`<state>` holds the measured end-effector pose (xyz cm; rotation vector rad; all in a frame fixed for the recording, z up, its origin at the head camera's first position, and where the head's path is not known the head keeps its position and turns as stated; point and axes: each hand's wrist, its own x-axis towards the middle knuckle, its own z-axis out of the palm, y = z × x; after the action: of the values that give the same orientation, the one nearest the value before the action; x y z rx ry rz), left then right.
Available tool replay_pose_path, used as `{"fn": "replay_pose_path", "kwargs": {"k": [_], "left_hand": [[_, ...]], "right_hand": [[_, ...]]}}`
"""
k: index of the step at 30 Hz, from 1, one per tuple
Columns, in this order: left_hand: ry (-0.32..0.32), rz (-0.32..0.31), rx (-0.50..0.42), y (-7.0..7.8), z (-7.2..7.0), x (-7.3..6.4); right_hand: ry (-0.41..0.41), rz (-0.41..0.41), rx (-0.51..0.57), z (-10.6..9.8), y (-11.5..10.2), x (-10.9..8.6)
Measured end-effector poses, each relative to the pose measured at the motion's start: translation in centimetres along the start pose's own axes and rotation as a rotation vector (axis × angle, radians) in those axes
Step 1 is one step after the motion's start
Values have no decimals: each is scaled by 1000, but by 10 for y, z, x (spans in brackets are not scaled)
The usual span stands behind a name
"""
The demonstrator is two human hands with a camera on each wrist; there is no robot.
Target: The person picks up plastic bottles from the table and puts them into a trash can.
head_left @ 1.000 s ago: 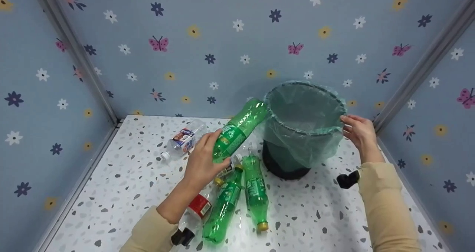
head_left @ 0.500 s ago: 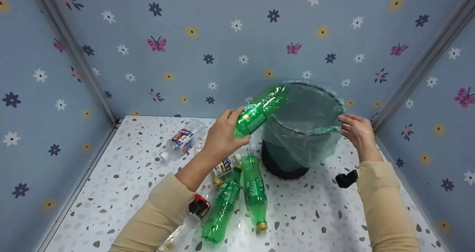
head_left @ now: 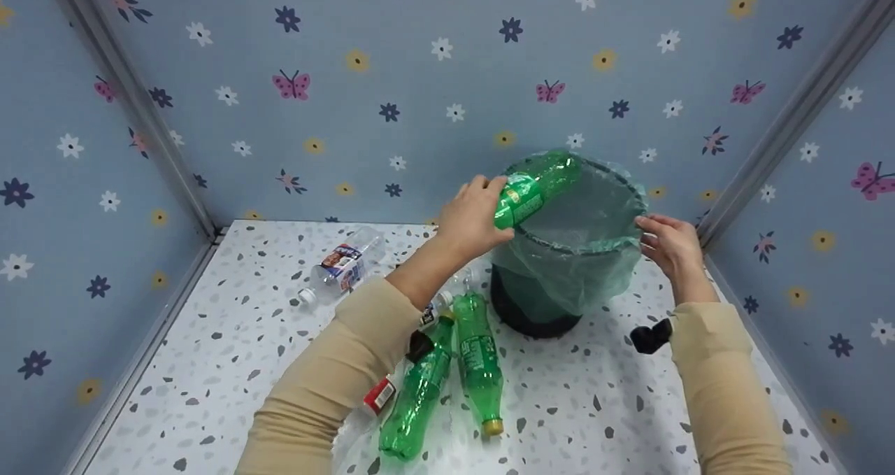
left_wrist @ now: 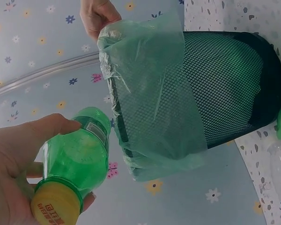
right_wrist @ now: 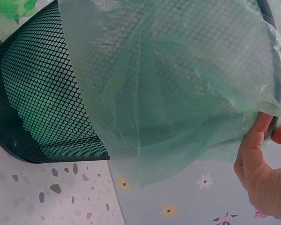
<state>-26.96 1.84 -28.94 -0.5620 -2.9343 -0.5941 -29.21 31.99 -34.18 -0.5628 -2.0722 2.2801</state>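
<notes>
My left hand [head_left: 475, 216] grips a green plastic bottle [head_left: 535, 192], fingers and thumb around it. The bottle slants, its base end over the mouth of a black mesh trash bin [head_left: 535, 314]. Its yellow cap [left_wrist: 56, 206] points back toward the palm in the left wrist view. A thin green trash bag [head_left: 573, 272] lines the bin and folds down over its outside. On the bin's right side, my right hand [head_left: 675, 247] pinches the bag-covered rim between thumb and fingers. Green shows through the mesh [right_wrist: 42, 93], though what lies inside is unclear.
Two green bottles [head_left: 479, 363] lie on the speckled white table left of the bin. A clear bottle with a blue label [head_left: 342, 261] lies farther left. Beneath the left forearm, a red-labelled clear bottle [head_left: 380, 395] is partly hidden. A flowered wall [head_left: 335, 111] stands behind.
My left hand has carried the green bottle right and upward, from beside the bin to over its opening. The right hand has stayed on the rim.
</notes>
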Motion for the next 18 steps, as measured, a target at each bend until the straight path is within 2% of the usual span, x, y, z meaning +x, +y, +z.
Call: {"fn": "replay_pose_path", "kwargs": {"k": [4,10,14,18], "left_hand": [[-70,-1,56,11,1,17],[-140,-16,127,23,4,37],[-164,-25,173,29,7,47],[-165,-22,182,34,11,56]], "right_hand": [[-3,-5,0,0,1,0],[-10,1,-4,1,0,-1],[-18,-4,2,1,0,-1],[-21,-5,8,0,0,-1]]}}
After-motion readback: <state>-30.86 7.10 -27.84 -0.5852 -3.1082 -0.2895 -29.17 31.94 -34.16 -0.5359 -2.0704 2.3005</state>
